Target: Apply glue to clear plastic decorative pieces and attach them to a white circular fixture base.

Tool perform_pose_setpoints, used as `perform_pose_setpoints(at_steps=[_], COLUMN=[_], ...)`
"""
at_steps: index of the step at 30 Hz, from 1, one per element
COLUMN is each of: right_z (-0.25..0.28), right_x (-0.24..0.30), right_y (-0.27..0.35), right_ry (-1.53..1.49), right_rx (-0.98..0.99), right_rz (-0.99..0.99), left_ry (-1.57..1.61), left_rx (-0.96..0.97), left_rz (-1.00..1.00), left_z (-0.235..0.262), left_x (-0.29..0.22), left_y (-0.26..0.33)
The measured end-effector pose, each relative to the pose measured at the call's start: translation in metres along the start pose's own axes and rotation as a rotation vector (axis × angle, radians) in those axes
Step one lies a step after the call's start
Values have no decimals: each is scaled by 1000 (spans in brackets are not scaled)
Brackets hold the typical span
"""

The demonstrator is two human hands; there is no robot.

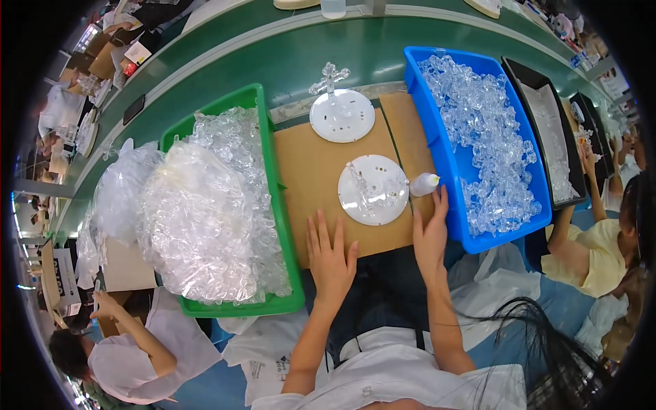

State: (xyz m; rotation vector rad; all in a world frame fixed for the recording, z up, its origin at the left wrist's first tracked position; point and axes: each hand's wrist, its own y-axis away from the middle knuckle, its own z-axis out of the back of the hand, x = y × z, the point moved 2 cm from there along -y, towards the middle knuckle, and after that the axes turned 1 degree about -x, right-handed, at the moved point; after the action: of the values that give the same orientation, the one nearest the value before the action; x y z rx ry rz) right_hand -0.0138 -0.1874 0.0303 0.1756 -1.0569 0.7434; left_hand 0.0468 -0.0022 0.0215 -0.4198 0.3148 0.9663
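Observation:
My left hand (pixel 331 263) lies with its fingers stretched and spread on the near edge of a brown cardboard sheet (pixel 301 178), holding nothing. My right hand (pixel 430 236) rests at the sheet's near right, thumb and fingers apart. Just beyond its fingertips is a small white squeeze bottle (pixel 424 184) with a yellowish tip; no grip on it shows. Beside the bottle is a round white disc (pixel 362 208) with clear plastic pieces on it. Farther off, a second white disc (pixel 347 126) bears an upright, branched clear plastic piece (pixel 331 80).
At left, a green bin (pixel 290 277) holds clear pieces and a large plastic bag (pixel 198 225). A blue bin (pixel 463 205) of clear pieces stands at right, next to a black tray (pixel 574 184). Co-workers (pixel 150 348) sit on both sides. A phone (pixel 134 108) lies at far left.

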Motion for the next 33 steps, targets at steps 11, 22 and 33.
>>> perform_pose_setpoints(at_steps=[11,22,33], right_z=[1,-18,-188], right_x=[137,217,133], right_y=[-97,-266,-438], right_ry=[680,254,988], right_rx=[705,513,410], right_rz=[1376,1023,1015], left_ry=[232,141,86], left_rx=[-72,-136,-132], left_rz=[-56,39,28], left_z=[-18,-15,-14], left_x=[2,34,9], left_y=[4,26,6])
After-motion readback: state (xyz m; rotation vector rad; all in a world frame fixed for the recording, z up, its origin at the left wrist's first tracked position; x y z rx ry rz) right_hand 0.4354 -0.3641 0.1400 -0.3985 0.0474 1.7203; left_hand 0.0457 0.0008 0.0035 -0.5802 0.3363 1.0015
